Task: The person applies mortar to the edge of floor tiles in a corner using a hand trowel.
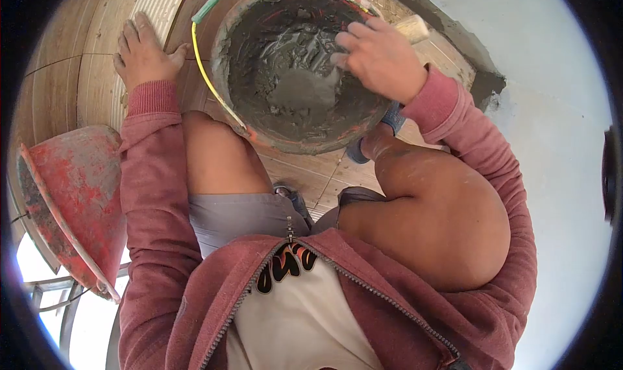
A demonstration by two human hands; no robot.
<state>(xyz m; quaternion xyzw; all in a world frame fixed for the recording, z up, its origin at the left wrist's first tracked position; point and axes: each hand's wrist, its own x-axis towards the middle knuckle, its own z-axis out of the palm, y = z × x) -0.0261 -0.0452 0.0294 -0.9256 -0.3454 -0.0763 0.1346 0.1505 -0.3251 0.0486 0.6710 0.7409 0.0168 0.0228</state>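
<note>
My right hand is closed around a trowel, whose wooden handle sticks out past the hand. The trowel's blade lies in wet grey mortar, partly coated by it. The mortar sits in a round bucket with a crusted rim, standing between my knees. My left hand rests with fingers spread on a pale ribbed strip on the floor, left of the bucket. A yellow wire bail with a green grip hangs over the bucket's left side.
A red, mortar-stained bucket lies tilted at the left, near metal bars. Wood-look tiles cover the floor. On the right stands a pale wall, with grey mortar along its base.
</note>
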